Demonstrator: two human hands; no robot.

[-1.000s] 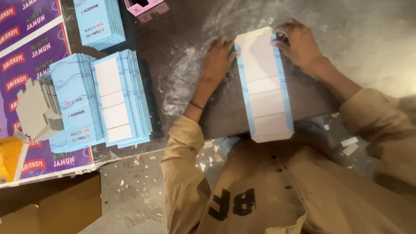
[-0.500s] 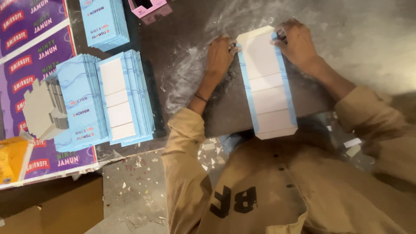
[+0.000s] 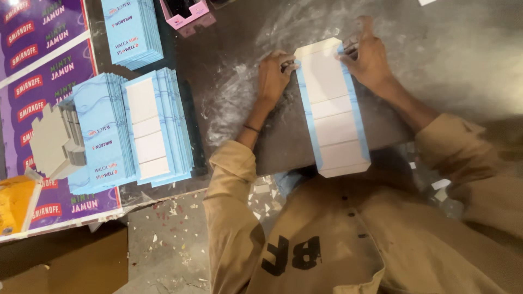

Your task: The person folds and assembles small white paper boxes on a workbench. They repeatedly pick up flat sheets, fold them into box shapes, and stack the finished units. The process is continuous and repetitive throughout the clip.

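Flat white carton blank w/ light-blue side strips (image 3: pixel 333 109) lies lengthwise on dark grey dusty worktable (image 3: pixel 447 60), near end overhanging table edge toward person's tan jacket. Left hand (image 3: pixel 274 76) on blank's left edge near far end, fingers (image 3: pixel 287 65) curled, tips pressing blue strip. Right hand (image 3: pixel 368 57) on right edge opposite, fingers bent down onto strip, thumb stretched along far side; can't tell if either pinches or just presses. Well to the left: fanned stack of same blue-white blanks (image 3: pixel 152 128), second stack of blue printed blanks (image 3: pixel 101 130), grey cardboard pieces (image 3: pixel 54 142), purple printed sheets (image 3: pixel 32 65), pink open box (image 3: pixel 188 13) at far edge
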